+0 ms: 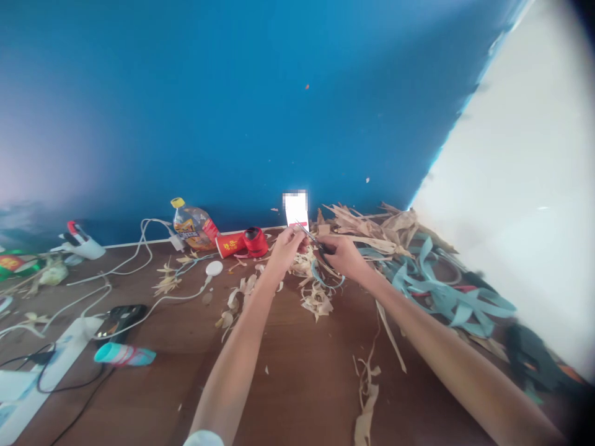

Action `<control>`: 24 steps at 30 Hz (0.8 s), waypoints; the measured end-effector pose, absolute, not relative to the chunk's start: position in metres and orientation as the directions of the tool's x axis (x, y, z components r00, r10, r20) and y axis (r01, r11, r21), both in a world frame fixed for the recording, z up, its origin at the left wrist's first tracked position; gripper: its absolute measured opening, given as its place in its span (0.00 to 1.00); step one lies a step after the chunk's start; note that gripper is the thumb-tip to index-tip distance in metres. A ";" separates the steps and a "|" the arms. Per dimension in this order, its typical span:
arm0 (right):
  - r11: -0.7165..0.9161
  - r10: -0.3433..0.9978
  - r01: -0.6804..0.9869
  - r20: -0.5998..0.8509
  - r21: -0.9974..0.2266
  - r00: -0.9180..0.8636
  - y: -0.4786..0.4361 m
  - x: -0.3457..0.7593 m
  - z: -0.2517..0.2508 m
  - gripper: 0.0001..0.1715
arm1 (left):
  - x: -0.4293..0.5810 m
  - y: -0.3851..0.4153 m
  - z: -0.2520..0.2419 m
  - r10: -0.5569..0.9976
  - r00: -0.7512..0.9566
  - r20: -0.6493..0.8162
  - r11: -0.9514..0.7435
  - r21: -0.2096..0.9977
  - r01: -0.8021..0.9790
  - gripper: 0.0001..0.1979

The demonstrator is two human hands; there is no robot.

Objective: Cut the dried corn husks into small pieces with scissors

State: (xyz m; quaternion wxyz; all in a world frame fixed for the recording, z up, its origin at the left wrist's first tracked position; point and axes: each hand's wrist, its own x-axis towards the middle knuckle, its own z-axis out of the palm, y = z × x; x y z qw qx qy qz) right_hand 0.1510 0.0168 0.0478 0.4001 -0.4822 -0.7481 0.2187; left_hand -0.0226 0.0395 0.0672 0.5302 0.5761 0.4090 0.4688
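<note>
My right hand (344, 256) grips a pair of scissors (310, 235) by its dark handles. The blades point up and left, close by my left hand (287, 246). The left fingers are pinched together on something too small to make out. Under and around both hands lie pale curled husk shavings (317, 302). A thin blue-green strip (320, 277) loops below the right hand. Just behind the blades a bright white screen (296, 209) leans upright near the wall.
Right of my hands sit dry husk leaves (372, 226) and tangled blue-green ribbon (458, 306). Leftward are a bottle with a yellow cap (195, 224), a red cup (231, 244), white cables (179, 298), a turquoise roll (124, 354) and a power strip (49, 381). The blue wall (260, 111) bounds the table.
</note>
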 end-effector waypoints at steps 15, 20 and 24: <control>0.459 0.887 0.538 0.400 -0.707 -0.231 0.017 0.152 0.050 0.15 | -0.027 0.039 0.070 0.945 0.286 0.160 -0.205 0.969 0.135 0.09; 0.435 0.897 0.544 0.395 -0.717 -0.198 0.017 0.151 0.048 0.17 | -0.025 0.037 0.069 0.949 0.279 0.148 -0.193 0.971 0.139 0.08; 0.427 0.900 0.547 0.394 -0.720 -0.185 0.017 0.152 0.049 0.15 | -0.026 0.034 0.071 0.928 0.316 0.198 -0.259 0.951 0.166 0.10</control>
